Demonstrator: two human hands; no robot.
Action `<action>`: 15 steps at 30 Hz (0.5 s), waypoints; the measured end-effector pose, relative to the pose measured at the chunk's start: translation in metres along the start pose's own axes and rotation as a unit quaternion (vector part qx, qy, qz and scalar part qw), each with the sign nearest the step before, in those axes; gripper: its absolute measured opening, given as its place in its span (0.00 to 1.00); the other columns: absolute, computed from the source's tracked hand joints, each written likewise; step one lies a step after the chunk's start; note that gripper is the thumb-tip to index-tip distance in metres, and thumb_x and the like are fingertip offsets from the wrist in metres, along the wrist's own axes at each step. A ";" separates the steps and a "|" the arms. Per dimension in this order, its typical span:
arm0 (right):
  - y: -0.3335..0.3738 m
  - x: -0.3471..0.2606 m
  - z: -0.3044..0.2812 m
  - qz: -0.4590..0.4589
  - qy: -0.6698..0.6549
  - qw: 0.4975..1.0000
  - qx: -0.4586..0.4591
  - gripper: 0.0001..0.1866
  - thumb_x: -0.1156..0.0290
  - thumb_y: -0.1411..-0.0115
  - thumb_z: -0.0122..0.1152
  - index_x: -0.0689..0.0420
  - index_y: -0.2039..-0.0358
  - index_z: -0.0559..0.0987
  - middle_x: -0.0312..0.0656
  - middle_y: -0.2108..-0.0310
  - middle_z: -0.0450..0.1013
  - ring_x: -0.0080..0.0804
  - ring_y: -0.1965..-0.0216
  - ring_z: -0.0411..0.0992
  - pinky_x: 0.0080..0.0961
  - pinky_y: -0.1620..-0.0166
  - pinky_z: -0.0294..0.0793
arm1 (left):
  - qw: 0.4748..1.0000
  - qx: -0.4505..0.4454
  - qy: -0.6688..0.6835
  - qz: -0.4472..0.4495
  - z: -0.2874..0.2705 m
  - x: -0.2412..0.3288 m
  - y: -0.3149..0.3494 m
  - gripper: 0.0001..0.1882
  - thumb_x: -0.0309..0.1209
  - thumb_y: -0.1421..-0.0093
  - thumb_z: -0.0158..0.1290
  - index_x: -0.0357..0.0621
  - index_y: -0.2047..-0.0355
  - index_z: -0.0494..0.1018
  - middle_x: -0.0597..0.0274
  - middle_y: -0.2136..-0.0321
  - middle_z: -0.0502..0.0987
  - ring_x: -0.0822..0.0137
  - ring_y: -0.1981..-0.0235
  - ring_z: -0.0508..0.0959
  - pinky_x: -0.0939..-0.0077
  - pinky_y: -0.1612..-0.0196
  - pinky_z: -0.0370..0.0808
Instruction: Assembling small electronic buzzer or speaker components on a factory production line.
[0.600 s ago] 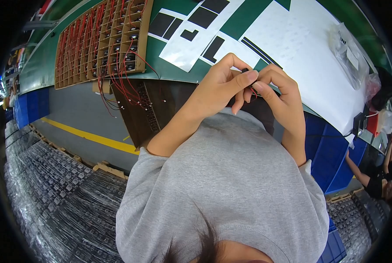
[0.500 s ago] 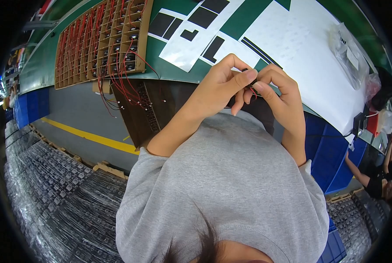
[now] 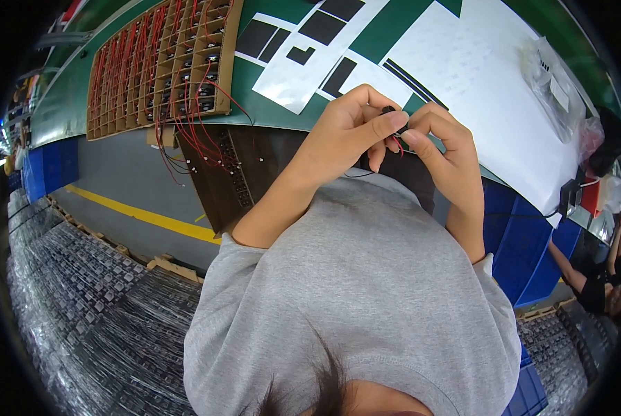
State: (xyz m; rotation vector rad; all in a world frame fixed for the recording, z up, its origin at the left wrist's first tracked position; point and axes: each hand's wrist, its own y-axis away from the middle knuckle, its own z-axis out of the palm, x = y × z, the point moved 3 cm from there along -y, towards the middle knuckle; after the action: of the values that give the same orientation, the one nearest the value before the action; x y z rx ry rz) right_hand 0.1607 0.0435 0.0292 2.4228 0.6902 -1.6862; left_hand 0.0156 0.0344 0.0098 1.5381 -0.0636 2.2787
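My left hand (image 3: 349, 135) and my right hand (image 3: 448, 142) meet over the near edge of the green table (image 3: 272, 119). Between their fingertips is a small black part (image 3: 388, 109) with a red wire and a thin black wire hanging off it. The left thumb and fingers pinch it from one side, the right thumb and forefinger from the other. Fingers cover most of it, so its exact kind cannot be made out. Beyond my hands lie white sheets (image 3: 283, 82) with black adhesive-looking pieces, among them an L-shaped piece (image 3: 339, 76).
To the left, a divided cardboard box (image 3: 225, 87) holds several black parts; their red wires (image 3: 196, 145) dangle over the table edge. At right are a large white sheet (image 3: 477, 83), a clear plastic bag (image 3: 557, 97) and blue bins (image 3: 515, 236). Another person's arm (image 3: 567, 267) shows far right.
Both hands stay in nearly the same place. The fingers have shifted slightly, showing more of the black part, and its thin black wire now hangs visibly below my left hand.
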 end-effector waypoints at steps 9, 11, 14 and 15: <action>-0.001 -0.001 0.001 0.001 0.001 1.000 -0.002 0.10 0.71 0.51 0.58 0.62 0.82 0.70 0.38 0.82 0.64 0.26 0.78 0.62 0.19 0.74 0.60 | 1.000 -0.008 0.008 -0.009 0.001 0.001 0.001 0.13 0.33 0.46 0.52 0.36 0.69 0.64 0.59 0.82 0.71 0.78 0.89 0.68 0.90 0.87 0.63; -0.001 -0.001 0.000 0.000 0.003 1.000 -0.001 0.10 0.71 0.51 0.58 0.62 0.82 0.70 0.38 0.82 0.64 0.26 0.78 0.62 0.19 0.74 0.60 | 1.000 -0.003 0.004 -0.012 -0.001 0.001 0.001 0.13 0.33 0.45 0.51 0.36 0.69 0.64 0.59 0.82 0.71 0.78 0.89 0.68 0.90 0.87 0.63; -0.001 -0.001 -0.001 -0.003 0.009 1.000 -0.006 0.09 0.72 0.51 0.58 0.62 0.82 0.70 0.38 0.82 0.64 0.26 0.78 0.62 0.19 0.74 0.60 | 1.000 -0.004 0.009 -0.011 -0.003 0.002 0.001 0.12 0.34 0.44 0.49 0.36 0.69 0.64 0.59 0.82 0.71 0.77 0.89 0.69 0.89 0.87 0.63; -0.001 -0.001 -0.001 -0.005 0.008 1.000 -0.005 0.09 0.72 0.52 0.58 0.62 0.82 0.70 0.38 0.82 0.64 0.26 0.78 0.62 0.19 0.74 0.60 | 1.000 -0.004 0.009 -0.011 -0.003 0.002 0.001 0.12 0.34 0.44 0.49 0.36 0.69 0.64 0.59 0.82 0.71 0.77 0.89 0.69 0.89 0.87 0.63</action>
State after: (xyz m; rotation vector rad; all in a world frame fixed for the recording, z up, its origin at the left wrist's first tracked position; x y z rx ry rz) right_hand 0.1605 0.0446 0.0307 2.4317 0.7115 -1.6645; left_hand 0.0119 0.0345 0.0104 1.5068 -0.0507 2.2712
